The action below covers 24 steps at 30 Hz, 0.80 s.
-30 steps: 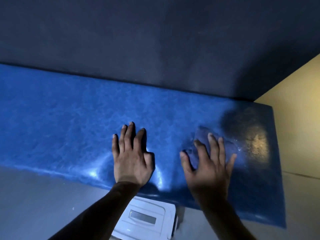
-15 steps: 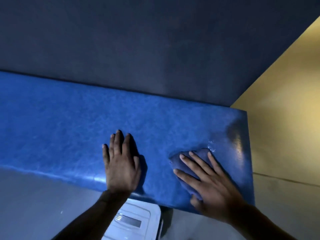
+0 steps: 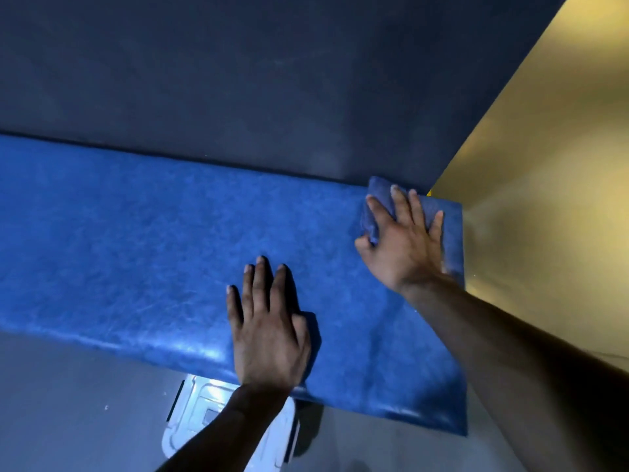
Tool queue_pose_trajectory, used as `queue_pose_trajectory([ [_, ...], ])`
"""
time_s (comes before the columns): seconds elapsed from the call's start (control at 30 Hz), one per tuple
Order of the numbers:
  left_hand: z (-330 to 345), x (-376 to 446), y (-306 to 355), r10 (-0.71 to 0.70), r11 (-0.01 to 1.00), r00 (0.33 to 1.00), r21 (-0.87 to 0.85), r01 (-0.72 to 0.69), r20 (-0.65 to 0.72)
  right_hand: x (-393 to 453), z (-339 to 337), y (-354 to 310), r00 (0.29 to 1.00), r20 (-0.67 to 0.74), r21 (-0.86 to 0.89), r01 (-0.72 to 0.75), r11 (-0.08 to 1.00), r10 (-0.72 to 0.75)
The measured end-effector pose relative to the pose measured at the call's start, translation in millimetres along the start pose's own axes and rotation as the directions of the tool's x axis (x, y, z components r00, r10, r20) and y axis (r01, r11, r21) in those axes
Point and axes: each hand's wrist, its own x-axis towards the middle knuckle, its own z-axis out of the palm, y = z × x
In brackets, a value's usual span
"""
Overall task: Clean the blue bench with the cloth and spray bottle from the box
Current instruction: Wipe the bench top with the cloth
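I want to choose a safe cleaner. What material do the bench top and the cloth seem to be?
The blue bench looks like padded vinyl or faux leather: glossy highlights along its rounded front edge and a mottled, creased grain. The cloth under the right hand looks like soft, matte woven or microfibre fabric; it bunches without shine.

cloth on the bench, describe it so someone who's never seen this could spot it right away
Follow the blue bench to its right end, where the dark wall meets the yellow one. In that far corner the right hand presses flat on the cloth, a folded pad, duller and more purplish than the glossy seat.
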Motion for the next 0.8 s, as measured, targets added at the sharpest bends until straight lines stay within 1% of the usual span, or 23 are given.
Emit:
queue_pose_trajectory([
  [0.03, -1.2, -0.2, 0.5, -0.005, 1.0, 1.0, -0.005, 0.005, -0.002, -1.7, 1.5, -2.4, 0.997, -0.013, 0.036, -0.076, 0.996, 0.076],
  [0.1, -3.4, -0.4, 1.1, 0.004, 1.0, 1.0, -0.021, -0.005, -0.007, -15.4, 4.8, -5.1, 0.984, -0.038, 0.08, -0.173, 0.982, 0.177],
  [0.2, -6.7, -1.0, 2.0, 0.003, 0.999, 1.0, -0.039, -0.003, -0.001, -58.9, 11.6, -1.1, 0.973, -0.069, 0.075, -0.215, 0.974, 0.22],
  [0.3, -8.2, -1.6, 2.8, -0.009, 0.999, 1.0, -0.054, 0.01, 0.012, -117.2, 21.6, 4.5, 0.977, -0.085, 0.026, -0.195, 0.98, 0.197],
  [0.43, -11.0, -2.6, 2.8, -0.005, 0.997, 0.999, -0.073, 0.007, 0.032, -191.5, 39.1, 12.7, 0.963, -0.23, 0.054, -0.134, 0.99, 0.143],
  [0.47, -11.4, -2.4, 2.8, -0.009, 0.997, 0.999, -0.078, 0.011, 0.038, -208.3, 45.1, 17.8, 0.961, -0.246, 0.055, -0.118, 0.991, 0.128],
  [0.53, -11.8, -2.5, 2.6, -0.015, 0.996, 0.999, -0.082, 0.019, 0.048, -234.9, 53.8, 27.9, 0.97, -0.228, 0.025, -0.08, 0.996, 0.084],
  [0.6, -11.2, -2.4, 2.8, -0.017, 0.996, 0.999, -0.082, 0.02, 0.048, -241.9, 56.7, 39.0, 0.98, -0.197, 0.0, -0.025, 1.0, 0.025],
  [0.67, -10.7, -1.2, 3.2, -0.018, 0.996, 0.999, -0.084, 0.022, 0.043, -231.1, 53.8, 47.8, 0.978, -0.208, 0.039, 0.025, 0.999, -0.016],
  [0.77, -10.3, -1.9, 3.7, -0.015, 0.996, 0.999, -0.086, 0.018, 0.034, -205.1, 42.9, 52.6, 0.967, -0.254, 0.112, 0.057, 0.992, -0.027],
  [0.8, -10.0, -2.5, 3.9, -0.013, 0.996, 0.999, -0.083, 0.015, 0.029, -192.9, 38.8, 53.8, 0.965, -0.262, 0.131, 0.04, 0.991, -0.005],
])
